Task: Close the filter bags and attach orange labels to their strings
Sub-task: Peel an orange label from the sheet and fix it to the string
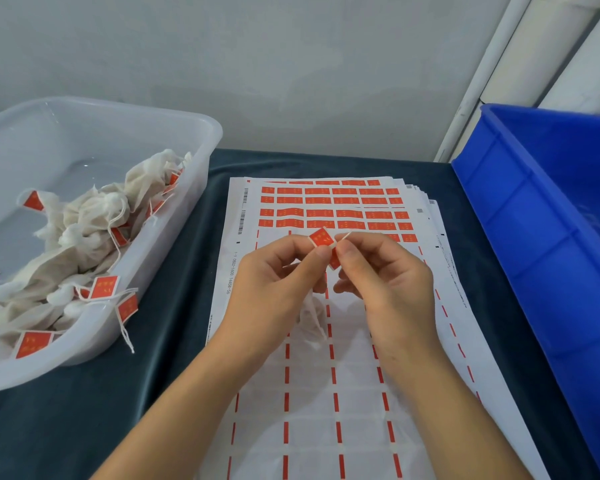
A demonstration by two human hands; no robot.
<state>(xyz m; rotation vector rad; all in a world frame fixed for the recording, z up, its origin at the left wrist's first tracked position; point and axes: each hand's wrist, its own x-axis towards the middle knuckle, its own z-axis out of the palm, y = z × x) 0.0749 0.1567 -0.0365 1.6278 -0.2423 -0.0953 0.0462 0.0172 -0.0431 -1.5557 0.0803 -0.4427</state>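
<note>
Above white label sheet [326, 375] | both hands' fingers [321, 251] pinch small orange paper label [321, 238] closed over thin white string [343, 235] | risk: crooked fold, string slips out, dangling filter bag [310, 318] drops.

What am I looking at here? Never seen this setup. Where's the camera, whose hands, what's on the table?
There is no machine: a person works with bare hands, and one wide-angle camera on their head looks forward and down. The left hand and right hand together pinch one orange label, with a thin white string poking out beside it. A white filter bag hangs below the hands. Under them lies a stack of label sheets; orange labels remain on the far rows, and the near rows are peeled. The clear tub on the left holds finished bags with labels. A blue bin stands on the right; its contents are not visible.
</note>
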